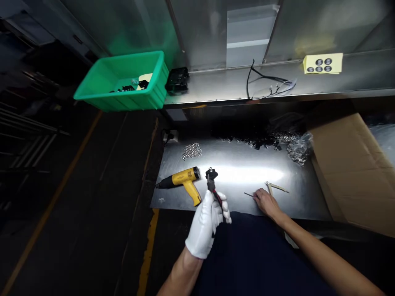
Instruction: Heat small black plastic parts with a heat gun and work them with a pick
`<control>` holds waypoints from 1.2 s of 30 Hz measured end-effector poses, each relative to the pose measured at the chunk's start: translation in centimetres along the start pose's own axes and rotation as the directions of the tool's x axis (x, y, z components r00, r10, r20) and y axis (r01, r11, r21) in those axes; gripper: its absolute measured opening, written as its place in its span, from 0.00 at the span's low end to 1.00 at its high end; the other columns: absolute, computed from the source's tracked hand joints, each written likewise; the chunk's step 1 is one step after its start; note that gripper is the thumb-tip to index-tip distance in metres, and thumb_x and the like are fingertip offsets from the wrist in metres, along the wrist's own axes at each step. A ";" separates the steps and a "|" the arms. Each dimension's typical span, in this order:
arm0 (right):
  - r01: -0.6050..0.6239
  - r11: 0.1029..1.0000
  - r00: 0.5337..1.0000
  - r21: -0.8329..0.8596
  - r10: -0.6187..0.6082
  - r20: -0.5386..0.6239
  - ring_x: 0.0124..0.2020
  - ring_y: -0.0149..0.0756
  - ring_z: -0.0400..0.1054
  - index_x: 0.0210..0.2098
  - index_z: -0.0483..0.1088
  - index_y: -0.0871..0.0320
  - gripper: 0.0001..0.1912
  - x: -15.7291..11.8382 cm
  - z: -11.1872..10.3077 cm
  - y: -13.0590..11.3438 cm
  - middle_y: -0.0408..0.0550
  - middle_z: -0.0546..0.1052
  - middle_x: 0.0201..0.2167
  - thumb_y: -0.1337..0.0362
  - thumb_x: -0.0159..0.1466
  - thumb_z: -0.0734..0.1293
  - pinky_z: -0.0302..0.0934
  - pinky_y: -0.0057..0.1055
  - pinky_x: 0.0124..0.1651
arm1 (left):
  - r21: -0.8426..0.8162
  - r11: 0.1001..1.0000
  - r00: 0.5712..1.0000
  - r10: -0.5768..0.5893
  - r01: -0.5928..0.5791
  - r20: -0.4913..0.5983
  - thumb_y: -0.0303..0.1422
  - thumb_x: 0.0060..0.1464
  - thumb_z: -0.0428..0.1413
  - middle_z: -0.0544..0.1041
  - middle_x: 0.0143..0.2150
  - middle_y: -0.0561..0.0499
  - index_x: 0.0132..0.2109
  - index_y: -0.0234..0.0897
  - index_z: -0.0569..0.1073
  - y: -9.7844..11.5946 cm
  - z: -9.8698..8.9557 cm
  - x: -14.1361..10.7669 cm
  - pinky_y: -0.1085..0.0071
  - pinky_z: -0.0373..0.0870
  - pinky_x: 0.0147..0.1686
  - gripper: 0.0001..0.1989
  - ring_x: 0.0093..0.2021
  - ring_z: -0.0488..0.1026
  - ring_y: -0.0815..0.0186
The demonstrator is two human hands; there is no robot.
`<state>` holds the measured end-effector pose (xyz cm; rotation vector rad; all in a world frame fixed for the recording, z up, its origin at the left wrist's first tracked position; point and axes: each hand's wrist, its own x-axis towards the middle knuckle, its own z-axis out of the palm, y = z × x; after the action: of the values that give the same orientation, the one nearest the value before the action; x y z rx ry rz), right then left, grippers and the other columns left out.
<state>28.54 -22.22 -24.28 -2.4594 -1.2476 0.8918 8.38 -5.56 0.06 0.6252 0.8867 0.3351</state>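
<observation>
My left hand (205, 222), in a white glove, is closed round a pair of pliers (215, 195) with red and black handles. At the jaws of the pliers sits a small black part (211, 173) with a bit of bright metal on top. My right hand (264, 201) is bare and rests low over the metal worktop. Its fingers pinch a thin dark rod (248, 194) that points left; its kind is too small to tell. Close beyond that hand lies a pale-handled hand tool (277, 187), its handles spread. Left of the pliers lies a yellow and black heat gun (184, 181).
Small metal pieces (191, 151) lie grouped on the worktop (237, 158). Black parts (259, 142) and a clear bag of metal pieces (299, 148) are behind. A cardboard box (354, 172) stands right. The shelf holds a green bin (123, 100), black cable (265, 77) and yellow sticker sheets (324, 63).
</observation>
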 end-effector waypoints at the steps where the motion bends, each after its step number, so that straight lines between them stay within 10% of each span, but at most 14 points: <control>1: -0.011 1.000 1.000 0.020 0.011 0.005 0.50 0.43 0.75 0.51 0.75 0.58 0.12 0.0 0.0 -0.2 0.52 0.78 0.52 0.59 0.72 0.69 0.72 0.47 0.53 | 0.059 0.998 0.999 0.037 -0.038 0.014 0.57 0.66 0.50 0.72 0.32 0.50 0.44 0.35 0.74 0.0 0.1 -0.3 0.70 0.73 0.32 0.27 0.30 0.71 0.67; 8: -0.027 0.972 0.996 0.234 0.046 -0.072 0.34 0.35 0.75 0.48 0.74 0.60 0.13 0.5 -5.4 -3.1 0.45 0.79 0.39 0.56 0.73 0.67 0.73 0.38 0.40 | 0.480 0.848 0.974 0.208 -0.224 0.087 0.51 0.71 0.47 0.70 0.32 0.50 0.44 0.35 0.74 0.1 -0.7 -1.6 0.69 0.69 0.33 0.24 0.30 0.68 0.68; 16: 0.317 0.840 0.946 0.440 -0.245 -0.214 0.24 0.31 0.66 0.43 0.77 0.56 0.15 -2.1 -22.2 -12.0 0.40 0.73 0.25 0.50 0.69 0.69 0.60 0.29 0.26 | 0.617 0.761 0.980 0.156 -0.201 0.126 0.49 0.72 0.46 0.68 0.31 0.52 0.42 0.37 0.73 1.2 -1.5 -2.6 0.69 0.65 0.32 0.22 0.30 0.65 0.68; 20: 0.536 0.738 0.841 0.409 -0.508 -0.185 0.22 0.29 0.66 0.39 0.79 0.57 0.06 -3.7 -27.9 -16.3 0.39 0.75 0.23 0.61 0.67 0.73 0.59 0.28 0.23 | 0.697 0.689 0.980 0.154 -0.199 0.128 0.47 0.70 0.49 0.69 0.31 0.52 0.42 0.38 0.75 1.6 -1.8 -2.7 0.70 0.64 0.33 0.19 0.30 0.65 0.67; 36: 0.577 0.783 0.771 0.232 -0.616 0.162 0.26 0.29 0.72 0.38 0.82 0.56 0.07 -3.2 -31.9 -18.9 0.38 0.81 0.27 0.68 0.65 0.69 0.61 0.26 0.27 | 0.877 0.413 0.965 0.191 -0.245 0.179 0.42 0.67 0.55 0.80 0.37 0.51 0.42 0.42 0.77 2.6 -2.1 -3.2 0.69 0.67 0.39 0.11 0.36 0.74 0.61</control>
<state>34.65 -11.51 10.81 -1.6693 -1.8038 1.0456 4.73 -4.40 2.63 1.7823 0.8941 0.0341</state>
